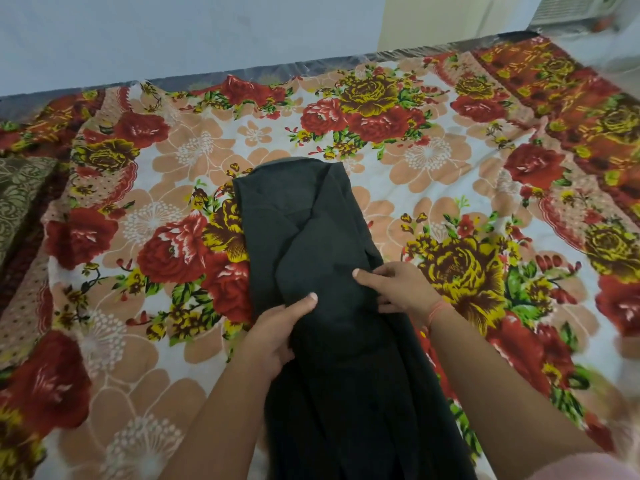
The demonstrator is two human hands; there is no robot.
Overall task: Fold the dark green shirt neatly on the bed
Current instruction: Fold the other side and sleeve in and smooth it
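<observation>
The dark green shirt point(304, 237) lies lengthwise on the bed, folded into a long narrow strip with both sides turned in over the middle. Its far end reaches the middle of the flowered bedsheet point(433, 188) and its near end runs off the bottom of the view. My left hand point(277, 337) grips the shirt's left edge, thumb on top and fingers underneath. My right hand point(398, 289) holds the right edge at about the same height, thumb pressed on the folded-in flap. A red thread is tied around the right wrist.
The bedsheet covers the whole bed in red and yellow roses. A patterned olive pillow point(17, 195) lies at the left edge. A pale wall point(173, 32) runs behind the bed, and a white appliance point(575, 12) stands at the top right.
</observation>
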